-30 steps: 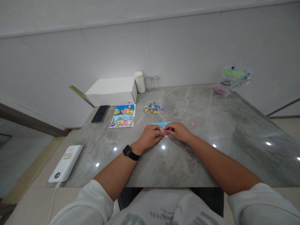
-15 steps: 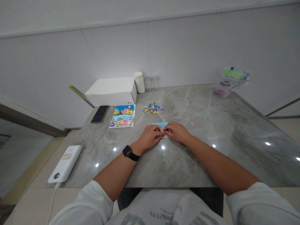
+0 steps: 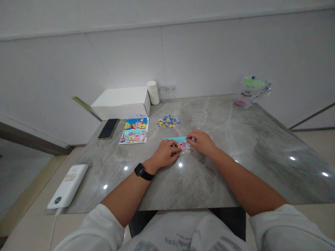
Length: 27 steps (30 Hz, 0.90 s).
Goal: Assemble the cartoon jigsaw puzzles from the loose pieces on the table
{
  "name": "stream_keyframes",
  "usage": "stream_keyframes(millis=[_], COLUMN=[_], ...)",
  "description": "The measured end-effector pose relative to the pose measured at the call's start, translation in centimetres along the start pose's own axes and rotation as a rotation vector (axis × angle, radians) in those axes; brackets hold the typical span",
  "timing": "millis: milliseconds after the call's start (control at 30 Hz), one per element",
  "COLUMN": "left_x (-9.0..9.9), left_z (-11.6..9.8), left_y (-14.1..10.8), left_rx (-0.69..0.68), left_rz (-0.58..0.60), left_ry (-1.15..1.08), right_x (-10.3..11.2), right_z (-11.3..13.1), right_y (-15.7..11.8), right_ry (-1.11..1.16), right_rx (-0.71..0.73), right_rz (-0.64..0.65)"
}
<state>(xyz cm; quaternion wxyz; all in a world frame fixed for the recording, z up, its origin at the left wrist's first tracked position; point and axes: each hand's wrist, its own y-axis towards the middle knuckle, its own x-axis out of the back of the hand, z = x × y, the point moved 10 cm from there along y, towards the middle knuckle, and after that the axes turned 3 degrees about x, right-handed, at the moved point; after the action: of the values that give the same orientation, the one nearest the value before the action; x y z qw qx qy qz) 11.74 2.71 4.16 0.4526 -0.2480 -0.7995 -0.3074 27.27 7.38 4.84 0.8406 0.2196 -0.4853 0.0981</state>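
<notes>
A small cartoon puzzle [image 3: 182,143] with a light-blue top and pink figures lies flat on the grey marbled table. My left hand [image 3: 166,152], with a black watch [image 3: 143,171] on its wrist, rests on the puzzle's left part; its fingers are bent, and whether they hold anything is hidden. At the puzzle's upper right corner is my right hand [image 3: 200,142], thumb and forefinger pinched together on something too small to make out. Behind the puzzle lies a heap of small colourful pieces [image 3: 168,121]. A printed cartoon sheet [image 3: 134,131] lies to the left.
A black phone [image 3: 108,128], a white box [image 3: 120,103], a white bottle [image 3: 153,92] and two clear glasses [image 3: 166,94] stand or lie at the back left. A white device [image 3: 68,185] with a cable is at the left edge. A plastic bag [image 3: 252,92] sits back right.
My right hand has moved up to the puzzle's upper right corner, away from my left hand, uncovering more of the picture. The pink piece on the right is now mostly hidden behind it. The view has shifted slightly.
</notes>
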Motion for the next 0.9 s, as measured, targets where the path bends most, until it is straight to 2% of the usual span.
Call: stream_keyframes(millis=[133,200,300,433,633,900], left_x=[0.4,0.6,1.2,1.7,2.4,2.1], left_z=[-0.3,-0.2,0.5,1.5,1.6,1.9], left_y=[0.1,0.2,0.3,0.2,0.2,0.1], left_rx=[-0.015,-0.017,0.002,0.034,0.066,0.079], left_rz=[-0.021,-0.054,-0.128,-0.208,-0.241,-0.246], left_ry=[-0.015,-0.024,-0.040,-0.091,-0.130,-0.164], right_x=[5.5,7.1,7.2,5.0,3.0,1.1], right_z=[-4.6,-7.2,-10.7,-13.4,-13.8,-10.6], right_y=[-0.5,-1.2,-2.5,-3.5,-3.3,-2.3], right_ry=[-0.189,-0.269,-0.332,-0.322,-0.272,0.007], right_rx=[-0.178,-0.283,-0.416,-0.481,-0.399,-0.303], right_rz=[-0.087,-0.056,0.068,0.236,0.287,0.242])
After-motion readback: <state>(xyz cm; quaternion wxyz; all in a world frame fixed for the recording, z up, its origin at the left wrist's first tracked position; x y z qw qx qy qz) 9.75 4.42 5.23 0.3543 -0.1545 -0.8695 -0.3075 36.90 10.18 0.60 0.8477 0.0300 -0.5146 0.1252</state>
